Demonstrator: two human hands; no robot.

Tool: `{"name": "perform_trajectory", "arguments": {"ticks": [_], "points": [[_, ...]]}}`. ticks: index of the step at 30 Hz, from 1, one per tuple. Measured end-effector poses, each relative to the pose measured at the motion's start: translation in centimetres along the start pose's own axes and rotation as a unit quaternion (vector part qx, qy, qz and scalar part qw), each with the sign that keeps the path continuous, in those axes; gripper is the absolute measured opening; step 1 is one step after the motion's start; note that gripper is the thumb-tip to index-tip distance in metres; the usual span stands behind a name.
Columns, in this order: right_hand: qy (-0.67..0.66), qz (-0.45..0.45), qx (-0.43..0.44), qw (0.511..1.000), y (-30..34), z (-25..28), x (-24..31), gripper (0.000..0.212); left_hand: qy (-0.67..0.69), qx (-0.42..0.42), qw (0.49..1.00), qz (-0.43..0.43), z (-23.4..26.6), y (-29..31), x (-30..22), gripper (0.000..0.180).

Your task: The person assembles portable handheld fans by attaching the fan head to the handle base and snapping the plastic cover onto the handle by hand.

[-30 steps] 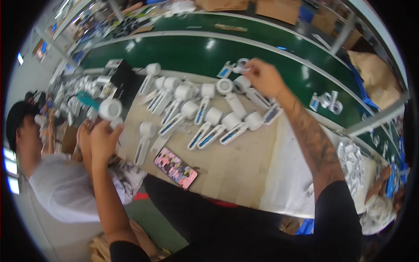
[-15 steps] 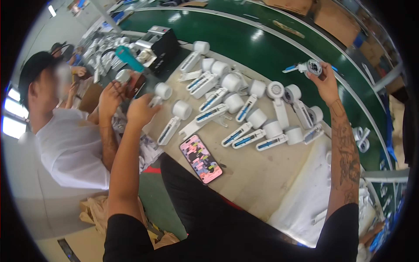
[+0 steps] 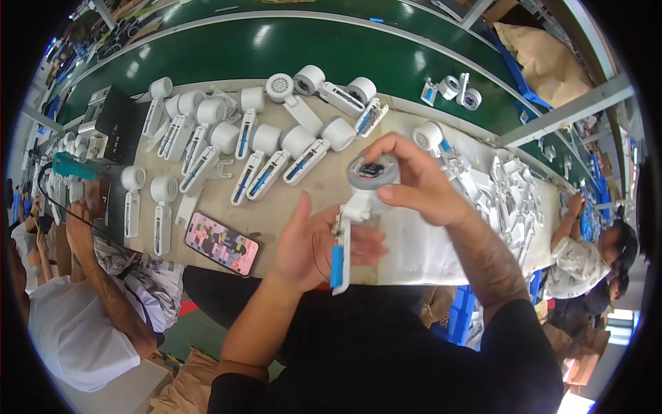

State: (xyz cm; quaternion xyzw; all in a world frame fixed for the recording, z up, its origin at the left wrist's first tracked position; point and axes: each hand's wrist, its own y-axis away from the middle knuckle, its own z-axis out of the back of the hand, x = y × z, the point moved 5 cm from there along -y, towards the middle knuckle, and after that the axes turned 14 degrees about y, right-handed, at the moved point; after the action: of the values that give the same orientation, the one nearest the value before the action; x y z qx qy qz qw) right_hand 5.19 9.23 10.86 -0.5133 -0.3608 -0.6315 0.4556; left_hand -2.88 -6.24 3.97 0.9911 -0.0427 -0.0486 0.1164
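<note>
My right hand (image 3: 429, 188) grips a partly assembled white handheld fan (image 3: 356, 205) by its round head, thumb and fingers on either side of the grey ring. Dark parts and wires show inside the open head, which faces up. The handle hangs down, with a blue battery (image 3: 336, 266) along its side and thin wires beside it. My left hand (image 3: 302, 243) is open close to the handle, palm up and fingers spread partly behind it; whether it touches the handle I cannot tell. Several similar white fans (image 3: 264, 140) lie on the table (image 3: 289, 219) ahead, many with blue strips inside their open handles.
A phone (image 3: 221, 243) with a lit screen lies near the front edge. White plastic parts (image 3: 507, 200) are heaped at right. More fan pieces (image 3: 449, 87) rest on the green conveyor (image 3: 331, 52). A black machine (image 3: 110, 124) stands at left, and people work on both sides.
My view has turned to the right. My right hand has brought the fan from above the conveyor to in front of me. My left hand has left a fan at the table's left and come beside it.
</note>
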Motion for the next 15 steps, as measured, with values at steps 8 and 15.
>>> {"name": "perform_trajectory", "arguments": {"ticks": [8, 15], "points": [[-0.073, -0.039, -0.051, 0.995, 3.4, -1.1, -1.0, 0.06, -0.236, -0.115, 0.956, -0.131, 0.4, 1.2, -0.3, 0.029], [0.022, 0.075, -0.004, 0.997, 1.6, -1.0, 2.5, 0.062, -0.35, -0.034, 0.897, -0.266, -3.8, 2.9, -1.1, 0.034]]}}
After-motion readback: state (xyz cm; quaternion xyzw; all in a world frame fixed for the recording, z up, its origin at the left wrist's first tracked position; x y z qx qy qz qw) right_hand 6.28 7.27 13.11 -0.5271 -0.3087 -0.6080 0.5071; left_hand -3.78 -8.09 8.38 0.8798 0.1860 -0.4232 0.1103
